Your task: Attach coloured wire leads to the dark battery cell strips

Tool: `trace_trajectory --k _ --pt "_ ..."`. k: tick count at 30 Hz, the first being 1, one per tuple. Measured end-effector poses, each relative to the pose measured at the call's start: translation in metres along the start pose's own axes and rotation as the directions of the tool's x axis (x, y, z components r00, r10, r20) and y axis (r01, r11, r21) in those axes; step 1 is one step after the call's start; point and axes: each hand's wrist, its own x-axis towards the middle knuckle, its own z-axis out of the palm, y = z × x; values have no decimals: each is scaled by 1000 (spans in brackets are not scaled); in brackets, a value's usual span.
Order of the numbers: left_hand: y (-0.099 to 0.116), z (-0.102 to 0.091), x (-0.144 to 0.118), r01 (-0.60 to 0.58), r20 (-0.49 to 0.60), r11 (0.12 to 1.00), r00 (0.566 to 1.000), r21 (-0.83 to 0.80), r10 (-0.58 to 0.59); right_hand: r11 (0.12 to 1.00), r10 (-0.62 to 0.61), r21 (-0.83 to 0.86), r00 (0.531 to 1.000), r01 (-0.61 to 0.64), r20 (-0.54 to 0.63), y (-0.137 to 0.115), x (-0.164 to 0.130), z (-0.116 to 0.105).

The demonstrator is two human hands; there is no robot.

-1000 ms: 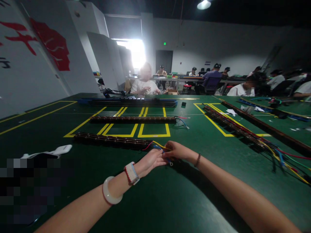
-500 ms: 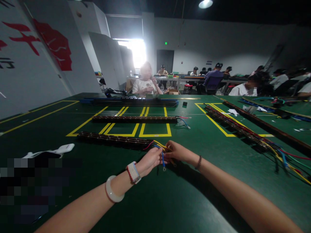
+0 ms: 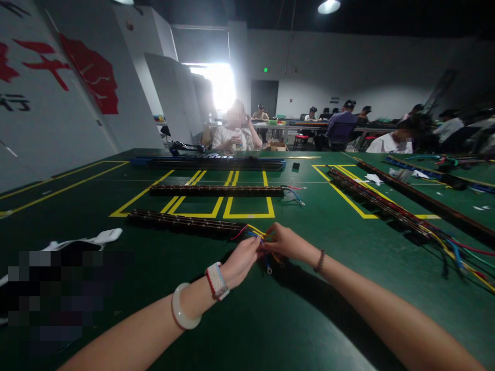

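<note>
I am pinching the thin coloured wires [image 3: 260, 238] at the end of the long dark strip [image 3: 185, 223] with my left hand [image 3: 243, 259] and right hand [image 3: 285, 242], both closed, separating them gently without pulling.

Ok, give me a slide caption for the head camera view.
Both hands, left and right, pinch coloured wires at the end of a long dark strip on a green table.
</note>
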Motion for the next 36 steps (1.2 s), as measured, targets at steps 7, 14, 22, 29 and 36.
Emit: trace_trajectory --k 7,14,22,29,36 --pt "-1 3 -1 10 33 999 999 -48 -9 943 -78 -328 996 60 -44 -14 -12 0" --pt "0 6 0 0 83 992 996 -129 11 806 -132 -588 989 66 -69 -25 -20 7" --pt "3 5 7 73 32 978 997 -197 -68 726 -279 -663 960 184 -39 -30 -31 24" --pt "0 5 10 109 -26 970 993 -216 -117 708 -348 -658 938 256 -9 -38 -38 15" --pt "0 0 10 102 47 970 995 -221 -93 778 -291 -598 954 195 -68 -40 -40 -22"
